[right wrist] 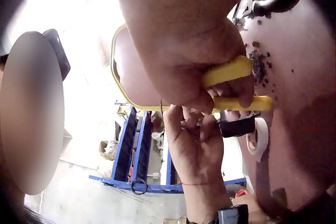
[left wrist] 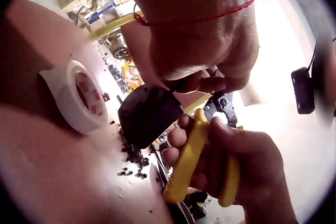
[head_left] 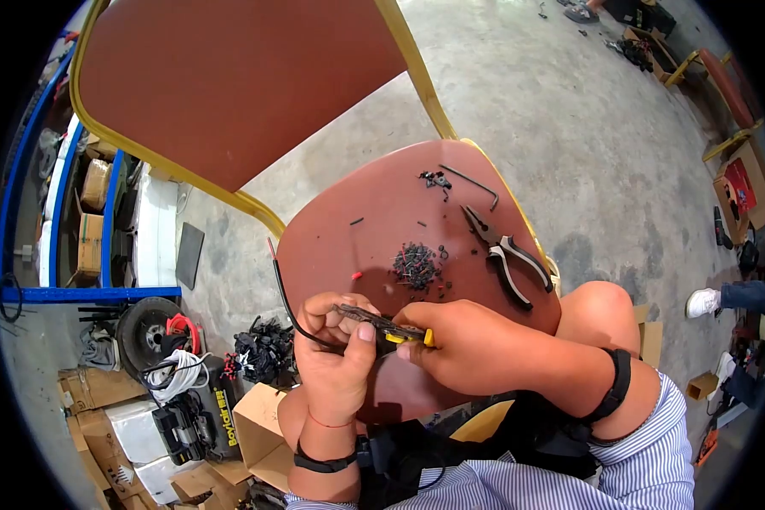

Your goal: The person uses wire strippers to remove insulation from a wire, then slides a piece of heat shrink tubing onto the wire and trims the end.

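Striped sleeve (head_left: 654, 435), black wrist strap (head_left: 325, 464), red bracelet (left wrist: 198, 23)

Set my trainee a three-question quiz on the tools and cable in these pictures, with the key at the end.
1. Which hand grips the yellow-handled wire strippers by the handles? A) left B) right C) neither
2. True or false: the needle-nose pliers lie on the chair seat.
3. Fill in the colour: the upper tip of the black cable in the left hand is ____.

Key: 1. B, the right hand; 2. True; 3. red.
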Demonstrator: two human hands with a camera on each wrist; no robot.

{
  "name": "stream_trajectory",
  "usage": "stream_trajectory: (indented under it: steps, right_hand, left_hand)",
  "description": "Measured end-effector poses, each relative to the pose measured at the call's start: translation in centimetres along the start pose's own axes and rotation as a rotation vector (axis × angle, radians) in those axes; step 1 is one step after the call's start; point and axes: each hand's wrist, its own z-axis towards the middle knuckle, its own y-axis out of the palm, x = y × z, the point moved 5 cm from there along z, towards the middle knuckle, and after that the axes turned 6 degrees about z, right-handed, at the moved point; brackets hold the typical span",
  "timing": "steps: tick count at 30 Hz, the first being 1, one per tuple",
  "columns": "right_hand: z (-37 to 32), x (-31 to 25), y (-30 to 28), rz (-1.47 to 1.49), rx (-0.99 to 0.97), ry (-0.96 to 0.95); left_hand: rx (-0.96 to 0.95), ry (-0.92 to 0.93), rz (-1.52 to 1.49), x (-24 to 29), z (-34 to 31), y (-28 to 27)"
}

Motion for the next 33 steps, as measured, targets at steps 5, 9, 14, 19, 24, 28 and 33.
stream_trajectory:
  steps: [5,9,14,19,24,28,33]
  right_hand:
    - [0.10,0.33,0.35,0.006,-0.025,-0.001]
    - [0.07,0.09,0.33,0.023,-0.061,0.032]
    - [0.02,-0.29,0.23,0.049,-0.080,0.081]
    - [-0.04,-0.19,0.03,0.021,-0.101,0.039]
    - [-0.15,-0.26,-0.23,0.015,-0.116,0.034]
    - [-0.17,-0.33,-0.27,0.001,-0.132,0.036]
    - [-0.23,-0.32,-0.35,-0.012,-0.091,0.011]
  left_hand:
    - [0.040,-0.011,0.001,-0.08,0.00,0.11]
    - [0.047,-0.044,0.019,-0.29,0.02,-0.07]
    - [0.039,-0.037,0.064,-0.44,0.22,-0.08]
    - [0.012,-0.034,0.001,0.05,0.23,-0.15]
    - [-0.008,-0.015,0.019,-0.15,0.53,-0.50]
    - [-0.015,0.016,0.025,0.02,0.58,-0.27]
    - [-0.045,0.048,0.069,0.17,0.71,-0.16]
